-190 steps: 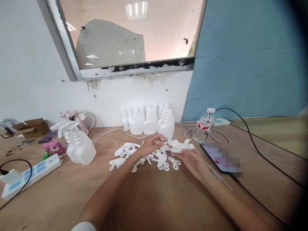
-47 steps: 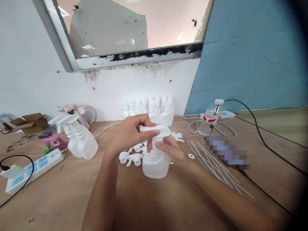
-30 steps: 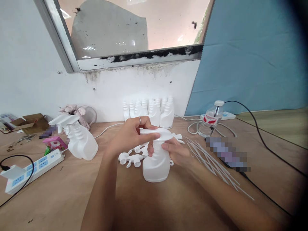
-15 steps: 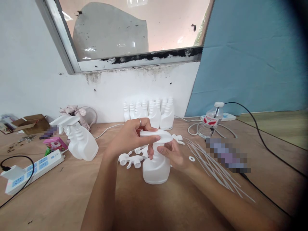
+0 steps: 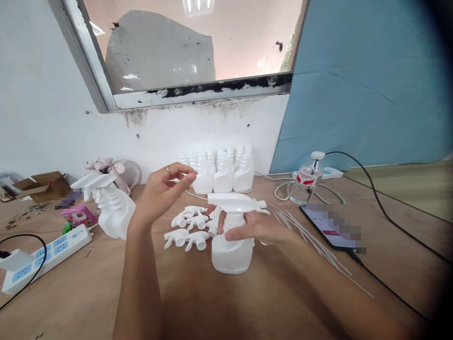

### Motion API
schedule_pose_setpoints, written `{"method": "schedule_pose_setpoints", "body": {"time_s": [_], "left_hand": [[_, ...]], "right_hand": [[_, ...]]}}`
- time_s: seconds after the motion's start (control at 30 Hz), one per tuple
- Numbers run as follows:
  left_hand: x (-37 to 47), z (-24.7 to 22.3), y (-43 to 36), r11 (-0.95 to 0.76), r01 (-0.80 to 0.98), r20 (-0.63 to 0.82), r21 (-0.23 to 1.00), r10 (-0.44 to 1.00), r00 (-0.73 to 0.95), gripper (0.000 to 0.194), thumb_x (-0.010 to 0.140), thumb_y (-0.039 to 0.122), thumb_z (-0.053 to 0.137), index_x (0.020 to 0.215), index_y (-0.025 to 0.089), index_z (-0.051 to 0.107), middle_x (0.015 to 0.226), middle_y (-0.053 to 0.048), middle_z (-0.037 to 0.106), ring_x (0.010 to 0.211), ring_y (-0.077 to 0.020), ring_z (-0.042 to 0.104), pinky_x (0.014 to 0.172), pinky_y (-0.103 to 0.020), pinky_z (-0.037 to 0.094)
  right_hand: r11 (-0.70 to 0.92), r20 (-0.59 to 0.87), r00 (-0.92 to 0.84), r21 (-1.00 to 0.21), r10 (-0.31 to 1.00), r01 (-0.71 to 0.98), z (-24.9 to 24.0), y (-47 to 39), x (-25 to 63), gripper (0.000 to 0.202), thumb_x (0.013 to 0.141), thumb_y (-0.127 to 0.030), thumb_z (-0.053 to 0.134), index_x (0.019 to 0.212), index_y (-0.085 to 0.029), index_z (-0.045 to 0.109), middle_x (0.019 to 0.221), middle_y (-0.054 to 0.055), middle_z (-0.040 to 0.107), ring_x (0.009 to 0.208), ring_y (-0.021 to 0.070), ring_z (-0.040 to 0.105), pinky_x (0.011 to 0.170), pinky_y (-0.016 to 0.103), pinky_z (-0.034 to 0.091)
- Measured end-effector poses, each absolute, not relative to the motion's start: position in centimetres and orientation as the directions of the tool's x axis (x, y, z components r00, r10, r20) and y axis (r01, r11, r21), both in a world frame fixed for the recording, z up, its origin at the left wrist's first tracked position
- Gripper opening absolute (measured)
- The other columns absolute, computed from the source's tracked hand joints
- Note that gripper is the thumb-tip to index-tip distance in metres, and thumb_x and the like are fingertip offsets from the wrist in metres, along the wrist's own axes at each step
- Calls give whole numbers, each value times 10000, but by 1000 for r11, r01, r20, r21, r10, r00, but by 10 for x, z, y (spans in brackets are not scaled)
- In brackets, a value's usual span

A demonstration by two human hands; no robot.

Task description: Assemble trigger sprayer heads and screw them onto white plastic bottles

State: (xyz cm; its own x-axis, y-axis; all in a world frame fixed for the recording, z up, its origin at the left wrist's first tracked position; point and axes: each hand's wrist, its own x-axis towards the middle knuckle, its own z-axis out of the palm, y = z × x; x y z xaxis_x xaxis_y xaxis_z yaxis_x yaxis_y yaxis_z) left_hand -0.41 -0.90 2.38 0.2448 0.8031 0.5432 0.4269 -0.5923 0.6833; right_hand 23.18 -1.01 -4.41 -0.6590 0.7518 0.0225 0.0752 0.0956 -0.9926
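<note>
My right hand is wrapped round the neck of a white spray bottle, which stands upright on the table with a white trigger head on top. Raised to the left of it, my left hand holds nothing; its thumb and fingers are apart. Below and between the hands lie several loose trigger heads. At the left stand white spray bottles fitted with trigger heads. Behind my hands, several headless white bottles are lined up against the wall.
Thin white tubes lie to the right, beside a phone on a black cable. A water bottle stands behind them. At the left are a power strip, a pink box and a cardboard box.
My left hand has let go of the trigger head and moved left and up. The spray bottle stays in my right hand, its head now turned with the nozzle end differently aligned.
</note>
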Motion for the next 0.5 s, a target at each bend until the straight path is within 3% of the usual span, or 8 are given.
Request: {"method": "schedule_pose_setpoints", "body": {"time_s": [0.13,0.3,0.4,0.5], "left_hand": [[-15,25,-8,-537,580,509,613,829,231,259,857,422,589,825,180,673,796,-22,673,726,-131,600,618,-223,456],[-11,27,-16,-558,572,462,601,827,321,284,875,428,557,827,174,673,803,-24,679,700,-122,575,629,-224,452],[-6,28,-18,-553,588,395,590,833,387,286,888,429,536,866,183,680,840,-26,690,704,-124,572,633,-229,452],[1,27,-18,-578,545,359,608,812,460,302,907,434,499,946,195,681,882,-31,701,755,-137,603,668,-233,466]], "right_hand": [[63,35,-728,-998,684,12,-45,-10,231,355,615,-257,782,912,-164,611,840,6,613,813,152,565,730,273,444],[29,57,-681,-998,730,-53,-48,-14,226,285,621,-177,736,861,-175,583,813,-10,583,767,140,540,704,263,418],[9,33,-652,-999,757,-41,-49,-17,224,384,619,-159,721,979,-191,591,851,-14,590,778,141,548,710,264,420],[22,11,-601,-1000,799,11,-48,-21,223,314,606,-139,692,905,-180,607,839,-10,597,776,149,555,708,267,421]]}}
